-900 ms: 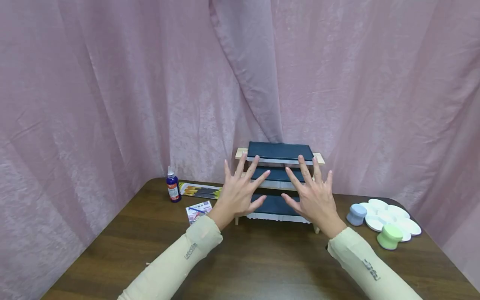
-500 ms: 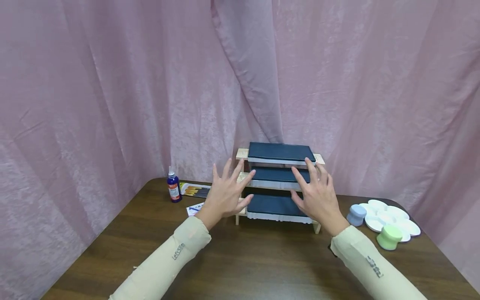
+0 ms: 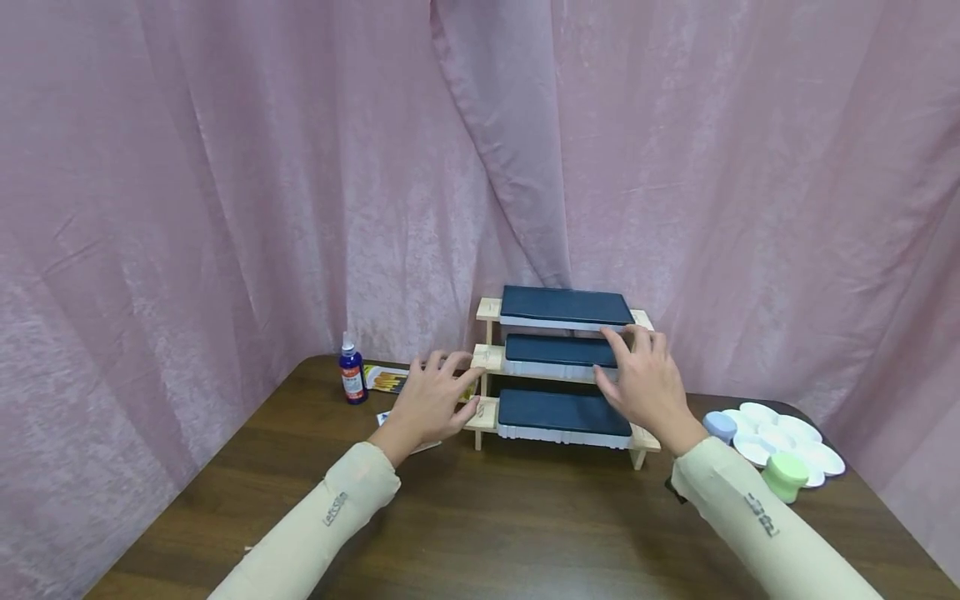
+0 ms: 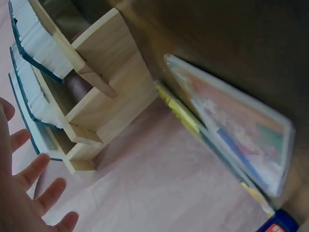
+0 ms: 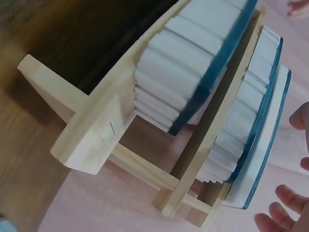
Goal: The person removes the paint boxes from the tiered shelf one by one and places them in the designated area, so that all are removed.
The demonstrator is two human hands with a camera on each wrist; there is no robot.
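A three-step light wooden rack (image 3: 487, 358) stands on the table against the curtain. Each step bears a long white box with a dark blue top: upper (image 3: 566, 305), middle (image 3: 558, 350) and lower (image 3: 562, 412). My left hand (image 3: 429, 402), fingers loosely bent and holding nothing, hovers just off the rack's left end. Over the right end of the boxes hangs my right hand (image 3: 647, 382), its fingers also loosely bent and nothing in them. In the right wrist view the lower box (image 5: 178, 67) shows ribbed white sides, and fingertips (image 5: 289, 198) appear beyond the upper box.
Left of the rack are a blue bottle (image 3: 352, 372), a pack of paintbrushes (image 3: 386, 379) and a flat clear packet (image 4: 236, 125) with a blue stick. At the right stand a white flower-shaped palette (image 3: 787, 437), a blue sponge-like piece (image 3: 720, 426) and a green one (image 3: 785, 475).
My hands have moved apart and lower, the left one farther out to the left. Their fingers, widely spread before, are now loosely bent. Rack and boxes stay put.
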